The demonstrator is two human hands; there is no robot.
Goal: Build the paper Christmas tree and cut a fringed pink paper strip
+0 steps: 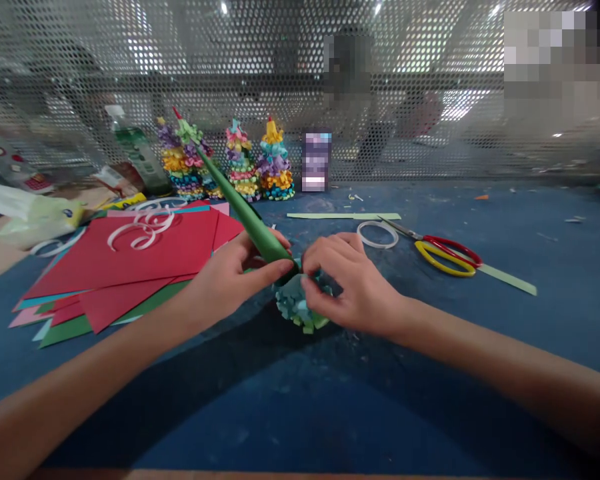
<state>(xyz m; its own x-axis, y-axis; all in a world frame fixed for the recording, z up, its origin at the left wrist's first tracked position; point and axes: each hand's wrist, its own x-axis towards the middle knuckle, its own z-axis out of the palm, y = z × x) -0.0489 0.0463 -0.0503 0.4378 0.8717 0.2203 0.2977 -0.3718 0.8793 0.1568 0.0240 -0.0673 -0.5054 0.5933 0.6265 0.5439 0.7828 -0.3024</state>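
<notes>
The left hand [230, 280] is partly closed, its fingers wrapped around the wide end of a rolled green paper cone [250, 213], whose narrow tip slants up and away past the hand. The right hand [353, 283] sits just beside it, fingers curled and pinching a ruffled pale teal paper fringe [293, 307] at the cone's wide end, between both hands.

To the left of the left hand lies a fanned pile of red and green card sheets [125, 260] with white paper curls [143, 230] on top. Beyond the right hand are a roll of clear tape [377, 235] and a long green paper strip [343, 216]. Farther right lie scissors with red and yellow handles [443, 257]. Ahead of both hands, colourful layered paper trees [275, 160] stand upright at the back of the blue bench [290, 413].
</notes>
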